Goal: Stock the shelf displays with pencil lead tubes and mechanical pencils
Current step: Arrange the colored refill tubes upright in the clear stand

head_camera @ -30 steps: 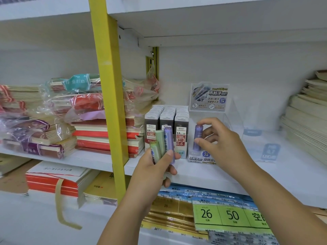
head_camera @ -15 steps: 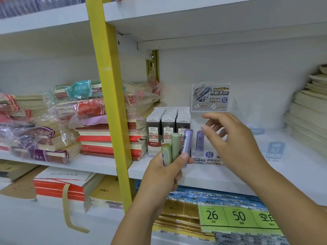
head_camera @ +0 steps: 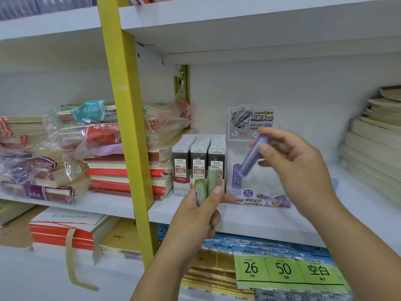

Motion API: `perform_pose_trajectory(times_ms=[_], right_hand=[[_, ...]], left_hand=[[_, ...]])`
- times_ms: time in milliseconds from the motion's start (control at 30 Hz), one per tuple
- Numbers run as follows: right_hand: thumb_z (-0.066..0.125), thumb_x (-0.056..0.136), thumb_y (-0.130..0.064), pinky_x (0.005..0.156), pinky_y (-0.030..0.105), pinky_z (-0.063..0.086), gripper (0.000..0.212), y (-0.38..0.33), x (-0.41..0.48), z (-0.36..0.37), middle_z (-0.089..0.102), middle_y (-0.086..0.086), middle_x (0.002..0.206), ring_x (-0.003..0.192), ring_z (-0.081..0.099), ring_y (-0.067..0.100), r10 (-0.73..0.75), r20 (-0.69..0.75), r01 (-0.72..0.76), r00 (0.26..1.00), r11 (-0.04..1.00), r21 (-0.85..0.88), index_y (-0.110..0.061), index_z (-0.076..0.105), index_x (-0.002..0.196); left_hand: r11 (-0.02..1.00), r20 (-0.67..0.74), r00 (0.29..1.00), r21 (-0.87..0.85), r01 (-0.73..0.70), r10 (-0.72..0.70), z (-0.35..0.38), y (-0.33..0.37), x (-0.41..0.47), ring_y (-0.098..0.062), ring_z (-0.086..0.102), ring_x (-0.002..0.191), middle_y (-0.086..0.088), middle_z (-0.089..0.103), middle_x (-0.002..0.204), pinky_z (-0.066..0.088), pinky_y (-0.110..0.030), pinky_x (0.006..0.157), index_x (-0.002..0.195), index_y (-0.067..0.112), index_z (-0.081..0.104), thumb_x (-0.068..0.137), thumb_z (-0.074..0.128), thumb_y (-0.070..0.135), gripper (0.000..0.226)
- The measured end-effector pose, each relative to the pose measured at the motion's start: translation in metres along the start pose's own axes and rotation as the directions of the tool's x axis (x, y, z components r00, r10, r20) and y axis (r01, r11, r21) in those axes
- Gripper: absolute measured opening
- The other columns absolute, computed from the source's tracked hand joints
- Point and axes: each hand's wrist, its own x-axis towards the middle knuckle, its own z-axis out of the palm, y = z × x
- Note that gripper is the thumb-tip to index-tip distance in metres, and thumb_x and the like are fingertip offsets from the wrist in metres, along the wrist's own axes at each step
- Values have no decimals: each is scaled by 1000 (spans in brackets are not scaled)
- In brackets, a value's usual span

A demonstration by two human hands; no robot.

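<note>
My left hand (head_camera: 198, 210) grips two green lead tubes (head_camera: 207, 184) upright, just in front of the shelf edge. My right hand (head_camera: 293, 164) pinches a purple lead tube (head_camera: 252, 156), tilted, above the clear plastic display stand (head_camera: 249, 124). One purple tube (head_camera: 236, 179) stands upright inside that stand. To the left of the stand sits a box of grey lead cases (head_camera: 198, 158) in three rows.
Stacks of notebooks (head_camera: 128, 170) fill the shelf to the left behind a yellow upright post (head_camera: 124, 118), some in plastic wrap. Paper stacks (head_camera: 373, 148) rise at the right. The white shelf board (head_camera: 249, 227) carries the stand; green price labels (head_camera: 282, 269) lie below.
My right hand took the purple tube out of my left hand's bundle and lifted it towards the stand. Two green tubes stay in my left hand.
</note>
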Motion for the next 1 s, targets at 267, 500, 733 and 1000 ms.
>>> perform_pose_trajectory(times_ms=[267,500,733,1000], right_hand=[[66,88,-20,64,2,43,34,18,-5,2,66,-25,91,78,64,-7,8,107,31,994,933,-358,-53,57,95],[61,92,-18,46,14,45,40,26,-3,-3,66,-15,97,72,66,-2,167,167,-97,972,927,-363,-51,53,113],[59,94,-20,46,11,39,39,33,-3,-7,64,-11,96,72,66,1,182,171,-97,968,905,-415,-52,46,114],[65,90,-15,70,23,55,42,37,-6,-8,63,-8,92,78,64,3,165,232,-57,959,909,-413,-51,49,103]], left_hand=[[999,-62,998,42,34,-32,-2,1,0,-6,39,53,-7,74,100,32,-19,44,93,48,70,92,57,49,13],[997,-93,995,61,48,-43,-1,-1,1,-11,38,57,-11,72,97,31,-21,44,95,42,71,96,56,44,15],[996,-88,994,48,76,-72,1,-1,3,-5,43,52,3,76,97,33,-19,43,109,33,67,100,56,30,15],[996,-77,995,47,71,-68,1,-2,2,-5,43,53,4,76,98,33,-19,43,113,31,66,100,56,24,17]])
